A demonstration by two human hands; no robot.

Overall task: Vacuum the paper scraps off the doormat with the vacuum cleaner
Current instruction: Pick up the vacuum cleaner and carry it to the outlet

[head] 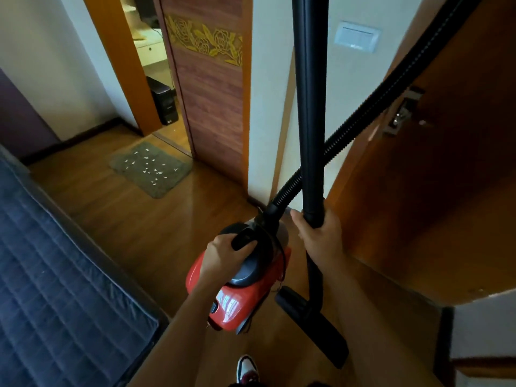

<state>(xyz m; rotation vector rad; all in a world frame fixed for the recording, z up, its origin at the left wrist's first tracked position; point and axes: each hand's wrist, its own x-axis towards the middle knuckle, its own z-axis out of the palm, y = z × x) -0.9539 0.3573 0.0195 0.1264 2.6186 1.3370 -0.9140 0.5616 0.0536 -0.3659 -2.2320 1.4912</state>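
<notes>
A grey-green doormat (152, 169) lies on the wooden floor ahead by an open doorway, with several white paper scraps (152, 166) scattered on it. The red and black vacuum cleaner (237, 291) is below me, well short of the mat. My left hand (227, 255) grips its black carry handle. My right hand (319, 236) grips the black wand tube (310, 107), which stands upright. The wide black floor nozzle (315, 325) is at the wand's lower end near my feet. A ribbed black hose (363, 113) runs from the vacuum body up to the right.
A dark quilted mattress (55, 275) fills the left side. A white wall corner (268, 107) and a brown door (432, 177) stand to the right. A carved sliding door (215, 79) is beside the doorway. My shoe (247, 368) shows at the bottom.
</notes>
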